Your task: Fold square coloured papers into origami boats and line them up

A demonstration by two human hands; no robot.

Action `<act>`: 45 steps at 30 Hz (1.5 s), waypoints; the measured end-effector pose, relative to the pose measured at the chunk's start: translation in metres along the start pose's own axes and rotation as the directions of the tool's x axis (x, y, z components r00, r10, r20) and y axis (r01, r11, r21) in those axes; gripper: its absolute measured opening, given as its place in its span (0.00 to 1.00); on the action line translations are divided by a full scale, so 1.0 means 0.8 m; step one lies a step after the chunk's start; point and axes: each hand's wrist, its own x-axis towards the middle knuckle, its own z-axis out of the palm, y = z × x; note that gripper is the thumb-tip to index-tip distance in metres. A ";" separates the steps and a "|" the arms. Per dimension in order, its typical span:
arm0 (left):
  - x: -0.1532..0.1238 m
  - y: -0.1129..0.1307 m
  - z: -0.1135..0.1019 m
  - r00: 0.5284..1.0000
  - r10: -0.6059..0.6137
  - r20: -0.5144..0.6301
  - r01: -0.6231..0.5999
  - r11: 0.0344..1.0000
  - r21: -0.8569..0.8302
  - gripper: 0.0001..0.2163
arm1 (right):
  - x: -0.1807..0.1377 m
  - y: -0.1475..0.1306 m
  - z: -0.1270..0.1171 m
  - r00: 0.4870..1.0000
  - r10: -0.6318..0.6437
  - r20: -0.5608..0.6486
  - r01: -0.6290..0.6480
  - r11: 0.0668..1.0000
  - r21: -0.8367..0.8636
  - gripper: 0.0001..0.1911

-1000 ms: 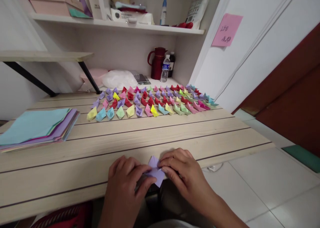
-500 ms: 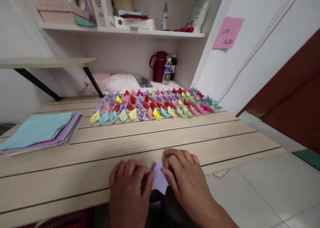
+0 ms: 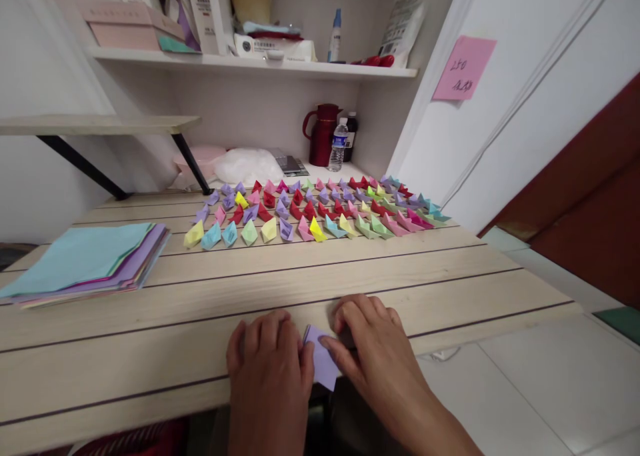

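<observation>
A small folded piece of purple origami paper [image 3: 323, 363] lies at the table's front edge, its lower corner jutting over the edge. My left hand [image 3: 270, 363] holds its left side, thumb along the paper's edge and the other fingers curled down onto the tabletop. From the right, my right hand [image 3: 377, 356] presses its thumb on the paper's face, with its fingers bent against the table. Part of the paper is hidden by both hands. Farther back, rows of folded paper boats [image 3: 287, 229] in many colours stand across the table.
A stack of coloured paper sheets [image 3: 95, 259] lies at the left. Behind the boats are a white plastic bag [image 3: 247, 167], a dark red jug [image 3: 323, 136] and a water bottle [image 3: 339, 146]. A raised wooden shelf [image 3: 100, 125] on black legs stands at the back left.
My left thumb has moved from pinching the paper's upper left to lying along its left edge, the fingers flatter on the table. The view has shifted slightly.
</observation>
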 end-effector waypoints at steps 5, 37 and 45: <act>0.001 0.005 -0.001 0.999 -0.038 0.025 0.037 0.999 0.032 0.07 | 0.000 0.001 -0.001 0.994 -0.106 0.021 0.103 0.988 0.115 0.11; -0.056 -0.007 -0.005 0.978 0.207 0.025 -0.207 0.978 0.034 0.30 | -0.059 0.006 0.010 0.852 -0.514 -0.100 0.484 0.846 -0.221 0.25; -0.057 -0.021 0.001 0.956 0.271 -0.116 -0.274 0.962 -0.010 0.26 | -0.056 0.008 0.024 0.853 -0.505 -0.131 0.455 0.843 -0.287 0.22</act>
